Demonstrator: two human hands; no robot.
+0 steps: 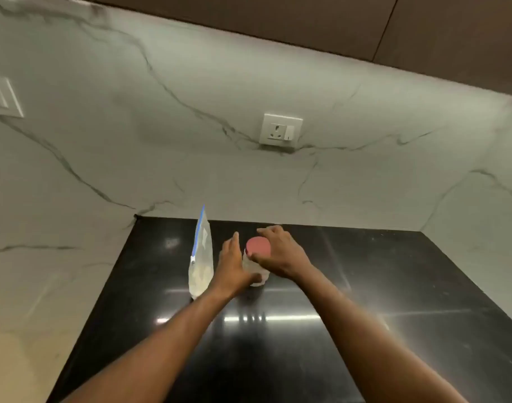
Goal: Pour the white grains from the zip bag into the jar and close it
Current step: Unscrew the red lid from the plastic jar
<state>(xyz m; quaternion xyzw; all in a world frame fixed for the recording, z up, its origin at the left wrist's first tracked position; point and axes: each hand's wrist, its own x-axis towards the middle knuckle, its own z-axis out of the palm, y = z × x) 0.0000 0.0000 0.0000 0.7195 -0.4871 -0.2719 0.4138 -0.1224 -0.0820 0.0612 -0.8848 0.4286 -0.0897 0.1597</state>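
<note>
1. Both hands are on the jar: the right hand curls over the pink lid, fingers wrapped round its far and right edge, while the left hand presses against the jar's left side, fingers stretched almost straight and thumb low on the clear wall.
2. Marble wall with grey veins fills the upper part of the view, below dark cabinets.
3. Black glossy counter carries the jar and the bag and reflects streaks of light.
4. Zip bag stands upright just left of the left hand, its blue zip strip running up the left edge, with white grains settled in the lower part.
5. Jar stands upright near the back of the counter, lid on top.
6. White socket sits on the wall above the jar.
</note>
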